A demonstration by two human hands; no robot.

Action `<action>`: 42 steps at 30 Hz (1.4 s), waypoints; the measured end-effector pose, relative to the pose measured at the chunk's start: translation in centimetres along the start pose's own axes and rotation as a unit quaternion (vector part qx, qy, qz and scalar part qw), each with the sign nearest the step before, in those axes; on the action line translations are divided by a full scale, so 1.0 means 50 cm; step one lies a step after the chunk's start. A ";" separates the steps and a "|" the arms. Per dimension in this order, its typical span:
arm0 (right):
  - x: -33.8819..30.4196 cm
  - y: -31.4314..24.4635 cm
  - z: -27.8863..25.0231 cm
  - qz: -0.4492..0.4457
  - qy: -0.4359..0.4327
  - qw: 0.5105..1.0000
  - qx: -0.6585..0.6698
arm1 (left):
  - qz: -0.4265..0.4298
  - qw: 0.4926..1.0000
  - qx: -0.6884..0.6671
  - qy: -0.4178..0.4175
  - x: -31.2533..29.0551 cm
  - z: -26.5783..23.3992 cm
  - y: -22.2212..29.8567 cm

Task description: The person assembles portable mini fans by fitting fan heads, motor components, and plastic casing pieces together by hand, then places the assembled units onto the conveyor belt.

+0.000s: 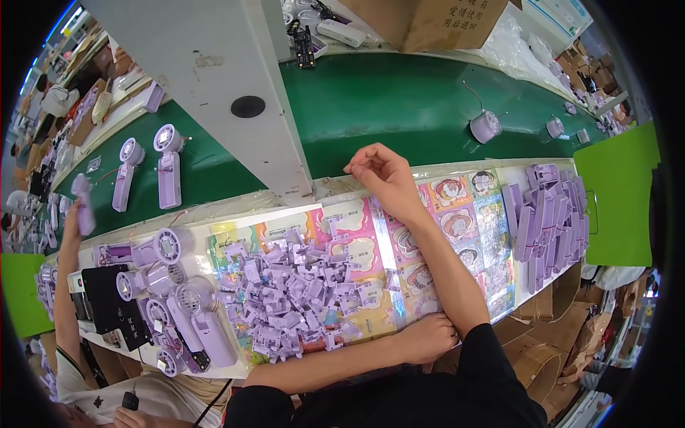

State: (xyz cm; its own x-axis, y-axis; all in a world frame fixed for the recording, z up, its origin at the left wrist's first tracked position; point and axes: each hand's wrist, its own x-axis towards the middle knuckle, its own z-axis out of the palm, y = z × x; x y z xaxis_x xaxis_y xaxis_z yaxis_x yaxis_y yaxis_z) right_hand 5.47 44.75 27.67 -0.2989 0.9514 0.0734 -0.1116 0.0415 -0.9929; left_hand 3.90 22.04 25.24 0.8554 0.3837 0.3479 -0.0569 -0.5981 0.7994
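Observation:
My right hand [389, 182] is raised over the far edge of the worktable, beside the green conveyor belt [399, 100]. Its fingers are loosely curled, a gap showing, with nothing seen in them. My left forearm lies along the table's near edge, and my left hand [428, 338] rests bent by my right elbow. Its fingers are folded in and partly hidden; no object shows there. Left of my hands, a heap of small lilac plastic parts [292, 292] covers part of the colourful cartoon-printed sheets [457, 225]. Lilac handle-shaped shells [549, 214] are stacked on the right.
Lilac handheld fan bodies [193, 307] crowd the table's left end. Two fan assemblies [169, 167] and a round lilac motor part [486, 126] lie on the belt. A grey post [214, 71] rises ahead. A co-worker's hand [73, 221] at left holds a lilac piece. Green panels [621, 192] flank the table.

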 end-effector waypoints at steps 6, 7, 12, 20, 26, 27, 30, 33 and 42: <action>-0.001 -0.004 0.000 0.005 0.008 1.000 -0.015 | 0.002 1.000 -0.001 0.001 0.002 0.002 0.000; -0.001 -0.004 0.000 0.005 0.010 1.000 -0.012 | 0.003 1.000 0.001 0.003 0.002 0.003 0.000; 0.001 -0.001 0.001 0.004 0.010 1.000 -0.025 | 0.002 1.000 0.007 -0.001 0.000 0.005 -0.001; 0.000 -0.004 -0.001 -0.011 0.012 0.999 -0.037 | 0.002 1.000 0.003 0.004 0.001 0.005 0.000; 0.001 -0.008 0.005 -0.006 0.017 1.000 0.023 | 0.001 1.000 0.008 0.000 0.000 0.004 0.000; 0.001 -0.009 0.004 0.000 0.014 1.000 0.025 | 0.001 1.000 0.009 0.000 0.000 0.003 0.000; 0.000 -0.007 0.002 0.010 0.005 1.000 0.027 | 0.000 1.000 0.006 0.004 0.001 0.001 0.002; 0.000 -0.007 0.001 0.015 0.002 1.000 0.024 | -0.003 1.000 0.005 -0.006 0.001 -0.001 0.002; 0.000 -0.003 -0.001 0.012 0.008 1.000 0.005 | 0.004 1.000 -0.001 0.006 0.000 0.000 0.001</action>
State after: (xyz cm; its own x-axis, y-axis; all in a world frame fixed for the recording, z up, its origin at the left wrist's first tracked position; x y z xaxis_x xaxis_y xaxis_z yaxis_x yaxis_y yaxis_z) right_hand 5.56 44.76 27.83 -0.2874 0.9566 0.0471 -0.1147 0.0144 -0.9933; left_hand 3.88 22.00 25.27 0.8489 0.3868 0.3601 -0.0651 -0.5996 0.7976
